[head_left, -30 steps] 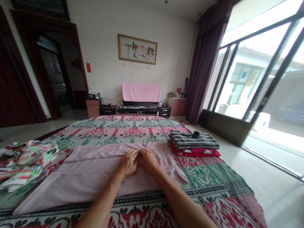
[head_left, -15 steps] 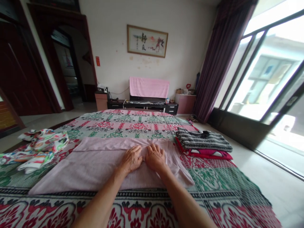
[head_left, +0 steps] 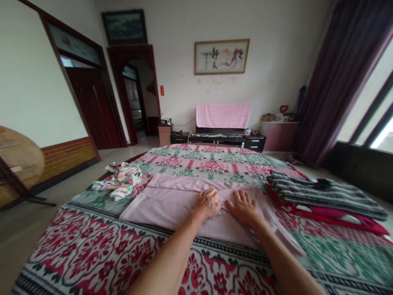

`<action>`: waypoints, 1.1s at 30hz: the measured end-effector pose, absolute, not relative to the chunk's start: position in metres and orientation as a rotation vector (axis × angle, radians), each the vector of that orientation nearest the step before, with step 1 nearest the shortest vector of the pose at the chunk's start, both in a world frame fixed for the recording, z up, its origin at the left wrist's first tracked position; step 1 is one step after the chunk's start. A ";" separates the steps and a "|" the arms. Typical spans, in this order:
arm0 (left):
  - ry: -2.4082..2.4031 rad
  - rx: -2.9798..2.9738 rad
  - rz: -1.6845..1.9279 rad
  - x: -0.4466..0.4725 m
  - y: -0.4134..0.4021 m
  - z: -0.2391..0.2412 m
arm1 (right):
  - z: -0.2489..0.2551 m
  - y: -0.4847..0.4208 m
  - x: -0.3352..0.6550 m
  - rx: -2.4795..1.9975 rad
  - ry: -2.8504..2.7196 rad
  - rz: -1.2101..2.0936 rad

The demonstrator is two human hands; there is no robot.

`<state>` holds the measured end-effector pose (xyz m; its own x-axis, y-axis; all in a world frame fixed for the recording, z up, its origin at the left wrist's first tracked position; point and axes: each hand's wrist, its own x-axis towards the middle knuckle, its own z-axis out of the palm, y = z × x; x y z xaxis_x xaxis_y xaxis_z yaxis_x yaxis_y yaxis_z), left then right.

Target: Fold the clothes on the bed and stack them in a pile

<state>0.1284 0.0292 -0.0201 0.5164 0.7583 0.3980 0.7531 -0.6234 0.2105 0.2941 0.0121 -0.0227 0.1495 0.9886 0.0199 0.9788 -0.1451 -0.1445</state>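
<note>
A pale pink piece of clothing (head_left: 172, 203), folded into a long flat strip, lies across the patterned bedspread (head_left: 92, 241). My left hand (head_left: 209, 205) rests palm down on its middle, fingers slightly bent and close together, with no cloth visibly gripped. Just to the right, my right hand (head_left: 245, 206) presses flat on the same cloth with its fingers spread. Small creases run through the fabric between the hands. The right end of the cloth angles toward me, and its exact kind is hard to make out.
A crumpled multicoloured printed garment (head_left: 123, 180) lies on the bed at the left. To the right is a folded stack, a black-and-white striped knit (head_left: 319, 192) on top of a red cloth (head_left: 337, 219). Beyond the bed stands a low black cabinet (head_left: 256, 143).
My view has swung left, so everything appears shifted right. My hands are slightly farther apart on the pink cloth, and the right hand's fingers are more spread.
</note>
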 end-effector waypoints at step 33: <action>1.842 2.431 0.706 -0.030 0.027 -0.024 | -0.026 0.016 0.300 -2.301 -2.003 0.082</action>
